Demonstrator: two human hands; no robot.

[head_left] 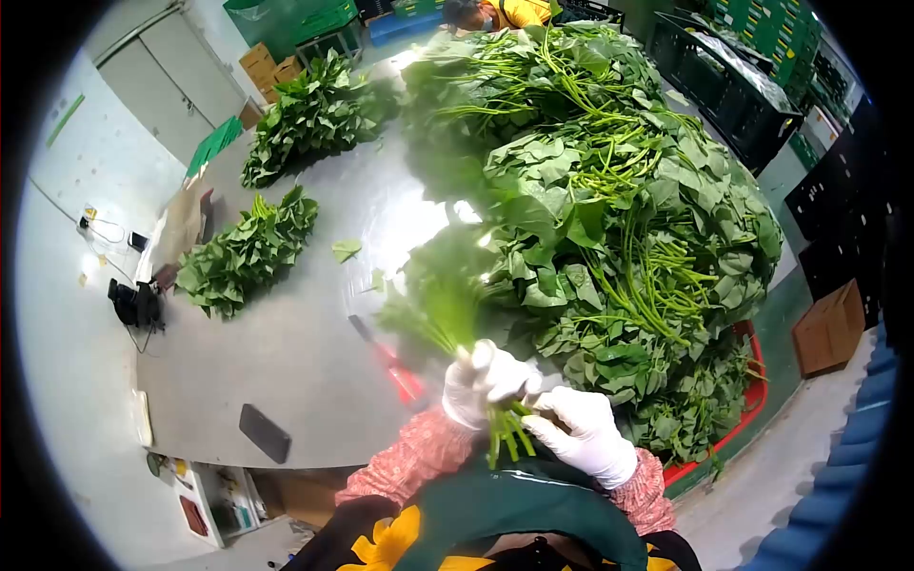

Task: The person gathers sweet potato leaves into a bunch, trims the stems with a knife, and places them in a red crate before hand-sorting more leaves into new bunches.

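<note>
My left hand (484,383), in a white glove, is closed around a bunch of leafy greens (447,300). Its leaves point away from me and are smeared by motion, and the cut stems stick out below my fist. My right hand (588,436), also gloved, is at the stem ends with thumb and fingers pinched on them. Just left of my left hand, a knife with a red handle (400,375) lies on the metal table (324,362). A large heap of leafy greens (628,219) rises to the right of both hands.
Two stacks of greens stand on the table's left, a nearer one (252,252) and a farther one (314,119). A dark phone-like slab (265,433) lies near the front edge. A red crate rim (752,400) shows at right. Another person (519,13) is at the far end.
</note>
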